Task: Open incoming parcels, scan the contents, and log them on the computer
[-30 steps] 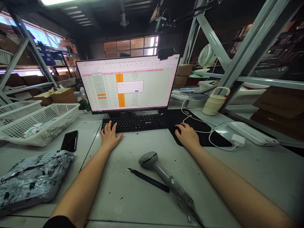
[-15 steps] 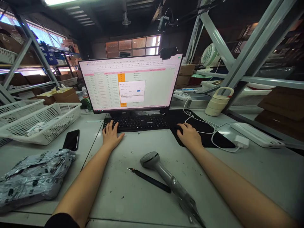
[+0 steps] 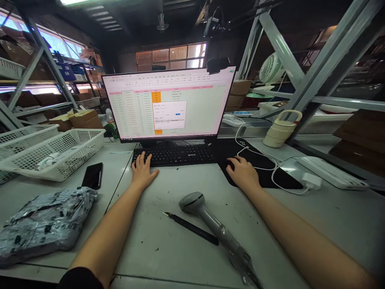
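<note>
My left hand [image 3: 142, 171] lies with spread fingers on the left end of a black keyboard [image 3: 180, 155]. On the black mouse pad [image 3: 270, 176], my right hand [image 3: 243, 171] curls over a dark computer mouse, which the fingers almost wholly hide. Behind the keyboard stands a monitor [image 3: 198, 110] showing a spreadsheet with a small white dialog window. Between my forearms a grey handheld barcode scanner [image 3: 210, 220] rests on the table, its handle wrapped in clear plastic. Beside it lies a black utility knife [image 3: 192, 228], tip towards the left.
On the left are a wrapped grey parcel [image 3: 48, 224], a phone [image 3: 92, 176] and white perforated baskets [image 3: 72, 156]. At right stand a cream lidded cup [image 3: 279, 132], a white power strip [image 3: 333, 172] and looping white cables [image 3: 273, 166]. Metal shelving posts [image 3: 279, 48] rise behind.
The whole view has shifted slightly to the right in the picture. Both hands keep their places on the keyboard and mouse pad.
</note>
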`<state>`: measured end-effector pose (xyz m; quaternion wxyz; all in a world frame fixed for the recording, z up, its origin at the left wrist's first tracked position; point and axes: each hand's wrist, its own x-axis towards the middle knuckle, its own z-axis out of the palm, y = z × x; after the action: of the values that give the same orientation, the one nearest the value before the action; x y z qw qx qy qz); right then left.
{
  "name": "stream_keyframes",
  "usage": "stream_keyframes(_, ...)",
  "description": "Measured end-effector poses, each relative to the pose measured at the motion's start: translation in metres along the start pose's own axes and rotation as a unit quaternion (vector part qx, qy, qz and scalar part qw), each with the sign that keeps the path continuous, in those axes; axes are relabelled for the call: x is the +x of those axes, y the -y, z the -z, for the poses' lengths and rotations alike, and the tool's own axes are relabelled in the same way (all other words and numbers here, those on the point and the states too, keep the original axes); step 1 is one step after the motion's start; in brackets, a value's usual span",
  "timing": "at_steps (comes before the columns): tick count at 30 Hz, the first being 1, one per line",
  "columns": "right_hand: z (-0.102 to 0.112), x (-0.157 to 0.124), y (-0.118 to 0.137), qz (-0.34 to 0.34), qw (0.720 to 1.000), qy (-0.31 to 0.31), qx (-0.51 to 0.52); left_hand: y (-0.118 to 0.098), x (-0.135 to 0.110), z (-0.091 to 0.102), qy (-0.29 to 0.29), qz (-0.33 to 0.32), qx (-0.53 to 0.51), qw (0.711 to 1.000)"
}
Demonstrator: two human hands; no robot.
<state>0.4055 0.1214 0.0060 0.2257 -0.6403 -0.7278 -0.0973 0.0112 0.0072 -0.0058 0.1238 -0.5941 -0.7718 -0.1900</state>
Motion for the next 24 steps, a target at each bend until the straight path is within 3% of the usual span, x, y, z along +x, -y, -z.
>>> stream_keyframes(15,0.0017,0.0016,0.0017,-0.001,1.0,0.015,-0.015,-0.0023,-0.0004,0.0034,0.007,0.006,-0.006,1.0)
stream_keyframes(24,-0.0025,0.0009,-0.0006,0.007,1.0,-0.008,-0.015,-0.0025,-0.0004,0.0038,0.008,0.005,-0.005,1.0)
